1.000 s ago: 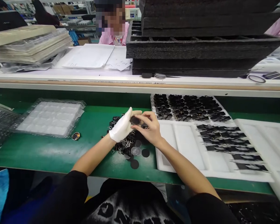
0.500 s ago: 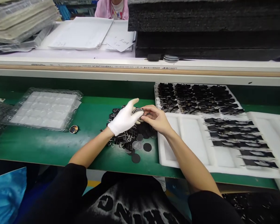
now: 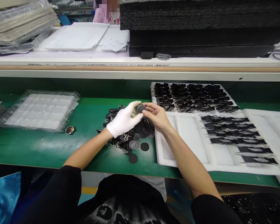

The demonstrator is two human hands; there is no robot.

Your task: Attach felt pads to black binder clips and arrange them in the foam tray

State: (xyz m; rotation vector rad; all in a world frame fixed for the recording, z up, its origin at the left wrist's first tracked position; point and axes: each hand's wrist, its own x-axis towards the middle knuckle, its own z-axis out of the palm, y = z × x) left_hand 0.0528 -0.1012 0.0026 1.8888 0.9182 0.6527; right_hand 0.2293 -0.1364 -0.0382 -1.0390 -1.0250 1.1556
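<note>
My left hand [image 3: 124, 120], in a white glove, is closed around the edge of a round dark disc piece [image 3: 141, 108] with a paler rim. The bare fingers of my right hand [image 3: 157, 116] pinch the same piece from the right. Beneath both hands lies a heap of black binder clips [image 3: 112, 119] with silver wire handles. Loose black discs [image 3: 145, 146] and clear discs [image 3: 133, 144] are scattered at its near side, and my hands hide part of the heap.
On the right are white foam trays [image 3: 193, 140] bearing rows of clipped black pieces [image 3: 193, 96]. A clear plastic tray [image 3: 40, 110] with white cells sits left, beside a small round part [image 3: 70, 130]. A shelf [image 3: 102, 74] crosses behind, holding black foam sheets [image 3: 200, 40]. A person [image 3: 106, 14] is beyond.
The disc piece has turned so its flat dark face shows more toward me. My gloved thumb and fingers have closed in around it. The whole view has shifted slightly.
</note>
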